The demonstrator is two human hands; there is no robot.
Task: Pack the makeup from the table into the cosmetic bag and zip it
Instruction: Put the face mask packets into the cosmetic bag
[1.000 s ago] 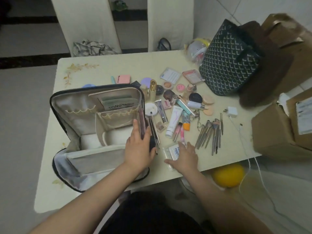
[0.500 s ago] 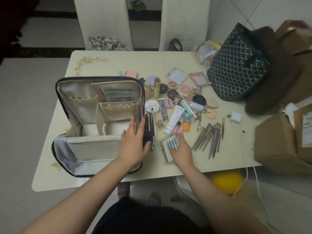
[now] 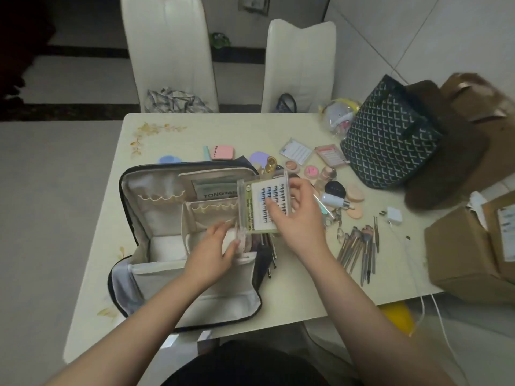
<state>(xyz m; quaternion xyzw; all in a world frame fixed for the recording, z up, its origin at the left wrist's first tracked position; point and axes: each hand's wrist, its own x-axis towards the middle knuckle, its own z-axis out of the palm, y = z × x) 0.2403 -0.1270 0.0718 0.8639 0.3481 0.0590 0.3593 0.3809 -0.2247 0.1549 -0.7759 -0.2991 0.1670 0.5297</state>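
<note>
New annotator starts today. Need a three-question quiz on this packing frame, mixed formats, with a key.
1. Multiple choice: what does the right hand hold?
A. a bundle of brushes
B. a clear lash box
C. a pink compact

2. True or false: the cosmetic bag is zipped shut.

3. Fill in: the makeup brushes lie on the table to the ___ of the bag, from the person's side.

Key
1. B. It is lifted over the bag's right edge.
2. False. The bag lies open, the left hand inside its compartment.
3. right
</note>
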